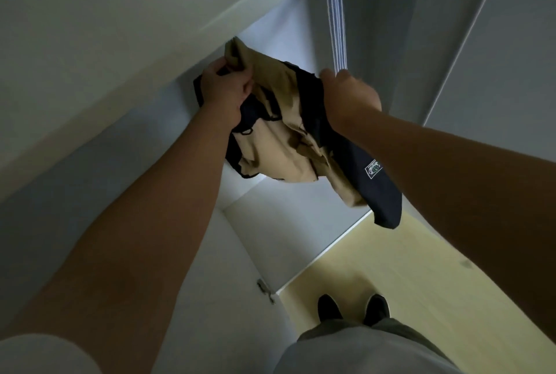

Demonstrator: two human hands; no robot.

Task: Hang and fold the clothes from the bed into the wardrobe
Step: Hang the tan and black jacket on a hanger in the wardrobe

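clothes (288, 136) between both hands' fingers (237, 73)

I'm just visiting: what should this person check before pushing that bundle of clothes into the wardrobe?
1. Left hand grip on tan garment: ok, fingers curled round its top edge.
2. Right hand grip on navy garment: ok, knuckles curled into it.
3. Bundle neatly folded: not ok, crumpled, navy end dangling.
4. Room inside wardrobe: cannot tell, the bundle hides it.
5. Clear of striped hanging fabric: not ok, right hand sits at its lower edge.
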